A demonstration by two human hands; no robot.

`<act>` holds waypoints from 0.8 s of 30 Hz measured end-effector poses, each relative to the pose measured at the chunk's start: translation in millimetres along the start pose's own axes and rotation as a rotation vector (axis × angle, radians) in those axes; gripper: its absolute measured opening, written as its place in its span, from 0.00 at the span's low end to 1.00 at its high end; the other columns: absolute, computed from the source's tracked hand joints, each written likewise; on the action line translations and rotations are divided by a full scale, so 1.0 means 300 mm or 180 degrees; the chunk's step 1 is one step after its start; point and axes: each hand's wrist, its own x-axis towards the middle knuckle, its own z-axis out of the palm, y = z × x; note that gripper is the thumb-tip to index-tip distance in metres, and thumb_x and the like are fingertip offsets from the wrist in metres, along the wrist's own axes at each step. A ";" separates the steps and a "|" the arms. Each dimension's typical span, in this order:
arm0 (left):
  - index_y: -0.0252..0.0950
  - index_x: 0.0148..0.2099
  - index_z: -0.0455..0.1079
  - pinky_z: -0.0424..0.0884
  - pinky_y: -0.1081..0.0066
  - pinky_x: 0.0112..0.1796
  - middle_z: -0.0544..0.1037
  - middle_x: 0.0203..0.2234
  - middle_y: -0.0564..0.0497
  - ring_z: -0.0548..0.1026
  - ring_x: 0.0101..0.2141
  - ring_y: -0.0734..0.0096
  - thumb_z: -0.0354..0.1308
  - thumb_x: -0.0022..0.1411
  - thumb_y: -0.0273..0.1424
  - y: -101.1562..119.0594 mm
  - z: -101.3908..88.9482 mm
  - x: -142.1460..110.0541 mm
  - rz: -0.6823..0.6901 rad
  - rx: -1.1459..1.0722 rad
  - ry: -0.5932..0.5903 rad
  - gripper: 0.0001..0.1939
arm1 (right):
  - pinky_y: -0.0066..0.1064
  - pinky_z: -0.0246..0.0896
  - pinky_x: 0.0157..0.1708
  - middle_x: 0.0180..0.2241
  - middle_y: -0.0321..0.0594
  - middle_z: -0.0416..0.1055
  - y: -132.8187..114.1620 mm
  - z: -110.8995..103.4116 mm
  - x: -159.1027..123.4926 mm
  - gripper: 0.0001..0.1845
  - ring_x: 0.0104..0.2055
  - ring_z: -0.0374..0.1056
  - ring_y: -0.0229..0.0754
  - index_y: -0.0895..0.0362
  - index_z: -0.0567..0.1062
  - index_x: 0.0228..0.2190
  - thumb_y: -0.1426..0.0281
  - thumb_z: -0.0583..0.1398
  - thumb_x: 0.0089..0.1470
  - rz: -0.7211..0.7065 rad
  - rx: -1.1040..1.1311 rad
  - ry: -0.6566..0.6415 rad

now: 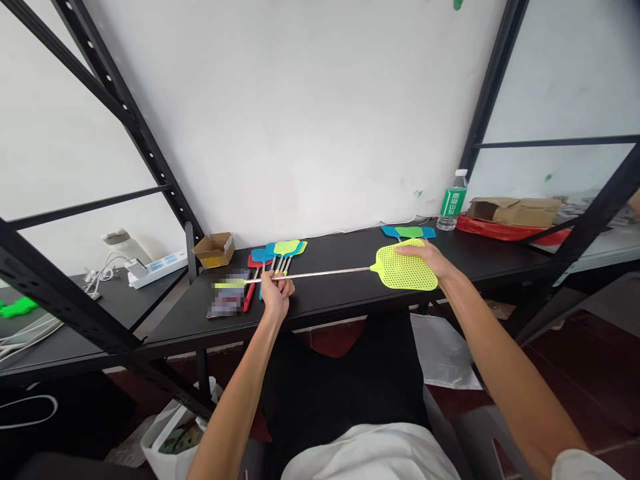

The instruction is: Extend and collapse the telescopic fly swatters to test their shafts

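A yellow-green fly swatter with a long metal rod is held level above the black shelf. My left hand has its fingers wrapped round the rod near the handle end. At the other end, my right hand grips the perforated head by its far edge, thumb on top. Behind my left hand lie several more fly swatters in blue, red and yellow-green, heads toward the wall. Further right, behind the held head, blue and green swatters rest on the shelf. A blurred flat item lies beneath the held handle.
On the black shelf a small open cardboard box stands at left, and a water bottle at right. Beyond the bottle lies a larger carton on red plastic. A power strip is at left. Black metal posts flank the space.
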 end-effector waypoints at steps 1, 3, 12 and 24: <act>0.41 0.17 0.45 0.49 0.72 0.16 0.46 0.07 0.58 0.47 0.10 0.78 0.45 0.67 0.38 0.000 -0.001 0.001 0.0009 0.0014 -0.0019 0.26 | 0.34 0.72 0.26 0.29 0.45 0.80 0.001 0.000 0.000 0.16 0.29 0.77 0.49 0.59 0.79 0.31 0.64 0.73 0.41 0.0001 0.0009 0.0014; 0.40 0.17 0.45 0.49 0.72 0.17 0.46 0.07 0.58 0.47 0.10 0.78 0.45 0.66 0.37 -0.001 -0.004 0.003 0.0055 0.0055 -0.0078 0.25 | 0.34 0.72 0.27 0.29 0.45 0.80 0.002 0.001 -0.001 0.17 0.29 0.77 0.49 0.58 0.79 0.32 0.64 0.74 0.40 0.0008 0.0029 0.0050; 0.40 0.17 0.44 0.49 0.72 0.17 0.46 0.07 0.58 0.47 0.10 0.78 0.45 0.66 0.37 0.001 -0.005 0.001 0.0049 0.0051 -0.0126 0.25 | 0.35 0.72 0.24 0.29 0.45 0.79 0.003 0.007 -0.004 0.19 0.28 0.77 0.50 0.57 0.76 0.34 0.64 0.74 0.41 0.0049 -0.0005 0.0133; 0.41 0.16 0.47 0.48 0.73 0.17 0.45 0.08 0.60 0.46 0.10 0.79 0.44 0.65 0.34 -0.006 0.006 0.000 0.0040 0.0037 -0.0041 0.24 | 0.36 0.72 0.24 0.30 0.46 0.79 0.018 0.033 0.004 0.20 0.29 0.77 0.51 0.58 0.77 0.33 0.64 0.74 0.39 0.0053 0.0027 0.0170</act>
